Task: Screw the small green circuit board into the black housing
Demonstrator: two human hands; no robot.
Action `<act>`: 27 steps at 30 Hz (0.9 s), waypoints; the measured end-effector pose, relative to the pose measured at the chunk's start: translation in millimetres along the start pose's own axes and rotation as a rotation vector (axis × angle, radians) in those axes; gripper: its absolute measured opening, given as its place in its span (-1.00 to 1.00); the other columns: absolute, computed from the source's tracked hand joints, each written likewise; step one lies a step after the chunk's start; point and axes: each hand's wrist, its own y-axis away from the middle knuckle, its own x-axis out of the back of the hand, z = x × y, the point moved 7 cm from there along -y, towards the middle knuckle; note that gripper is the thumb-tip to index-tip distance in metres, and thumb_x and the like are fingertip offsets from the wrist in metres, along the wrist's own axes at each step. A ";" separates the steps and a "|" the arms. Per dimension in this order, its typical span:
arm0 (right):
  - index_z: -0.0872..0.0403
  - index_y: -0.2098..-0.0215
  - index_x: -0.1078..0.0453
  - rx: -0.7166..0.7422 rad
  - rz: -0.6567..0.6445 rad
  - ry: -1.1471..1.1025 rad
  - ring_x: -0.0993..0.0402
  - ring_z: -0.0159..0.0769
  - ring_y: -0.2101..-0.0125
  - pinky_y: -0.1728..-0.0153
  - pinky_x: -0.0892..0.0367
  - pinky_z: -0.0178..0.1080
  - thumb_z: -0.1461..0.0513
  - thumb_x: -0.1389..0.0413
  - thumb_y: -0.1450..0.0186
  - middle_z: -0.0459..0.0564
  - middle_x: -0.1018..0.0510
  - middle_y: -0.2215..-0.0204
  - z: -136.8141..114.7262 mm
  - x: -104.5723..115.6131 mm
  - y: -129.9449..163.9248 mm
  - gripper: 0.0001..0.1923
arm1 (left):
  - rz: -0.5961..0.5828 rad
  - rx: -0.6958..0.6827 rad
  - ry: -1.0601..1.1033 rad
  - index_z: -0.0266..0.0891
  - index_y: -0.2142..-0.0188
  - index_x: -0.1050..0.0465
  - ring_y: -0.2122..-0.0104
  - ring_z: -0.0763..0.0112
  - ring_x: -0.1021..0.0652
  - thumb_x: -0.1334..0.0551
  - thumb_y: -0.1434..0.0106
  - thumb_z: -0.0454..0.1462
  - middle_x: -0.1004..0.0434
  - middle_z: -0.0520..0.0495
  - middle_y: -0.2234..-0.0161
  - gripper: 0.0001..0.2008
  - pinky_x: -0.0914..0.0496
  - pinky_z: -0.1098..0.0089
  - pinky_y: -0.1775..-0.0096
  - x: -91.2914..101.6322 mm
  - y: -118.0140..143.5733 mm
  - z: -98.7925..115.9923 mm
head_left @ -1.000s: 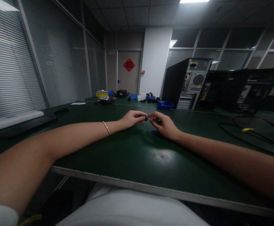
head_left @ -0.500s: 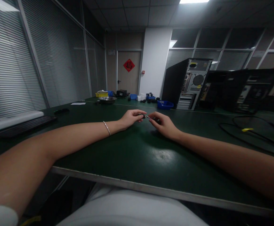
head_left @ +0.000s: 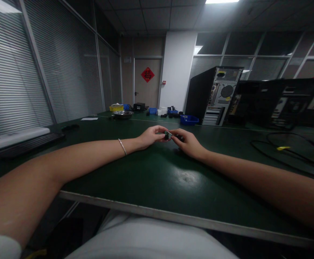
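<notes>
The left hand and right hand have closed the small gap seen half a second ago; their fingertips now meet on a small dark part (too small to identify), each pinching one end of it just above the green table. Beyond the part stands an open computer tower, with a blue bin beside it. Right of the part, well apart, black cables lie. Far left of it rests a keyboard.
</notes>
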 end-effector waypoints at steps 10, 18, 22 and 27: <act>-0.01 0.04 -0.39 -0.056 0.037 0.066 -0.44 -0.28 0.39 0.39 -0.30 -0.27 0.23 -0.05 -0.29 -0.04 -0.56 0.27 8.2 0.8 0.4 -0.73 | 0.074 -0.106 -0.095 -0.38 0.23 -0.39 0.35 0.48 -0.57 -0.22 -0.16 -0.52 -0.47 -0.05 0.28 -0.83 -0.48 0.27 0.13 10.2 -4.4 3.3; -0.02 0.06 -0.41 -0.075 0.038 0.122 -0.45 -0.24 0.34 0.35 -0.30 -0.25 0.26 -0.06 -0.27 -0.04 -0.56 0.28 9.7 1.2 0.6 -0.73 | 0.101 -0.159 -0.083 -0.33 0.20 -0.37 0.27 0.46 -0.57 -0.17 -0.13 -0.58 -0.45 -0.03 0.23 -0.73 -0.46 0.21 0.05 13.0 -6.3 4.7; -0.04 0.07 -0.43 -0.062 0.030 0.137 -0.45 -0.23 0.32 0.33 -0.30 -0.24 0.27 -0.07 -0.25 -0.04 -0.56 0.27 6.3 1.0 1.3 -0.72 | 0.056 -0.154 -0.121 -0.39 0.24 -0.45 0.31 0.45 -0.58 -0.24 -0.10 -0.56 -0.50 -0.06 0.25 -0.77 -0.45 0.22 0.06 9.4 -4.6 7.2; -0.04 0.08 -0.44 -0.050 0.026 0.126 -0.45 -0.23 0.31 0.31 -0.31 -0.24 0.27 -0.07 -0.25 -0.04 -0.56 0.27 6.1 0.3 1.7 -0.72 | 0.032 -0.160 -0.123 -0.40 0.26 -0.48 0.32 0.43 -0.58 -0.31 -0.07 -0.51 -0.53 -0.07 0.28 -0.80 -0.46 0.22 0.09 9.1 -4.8 8.0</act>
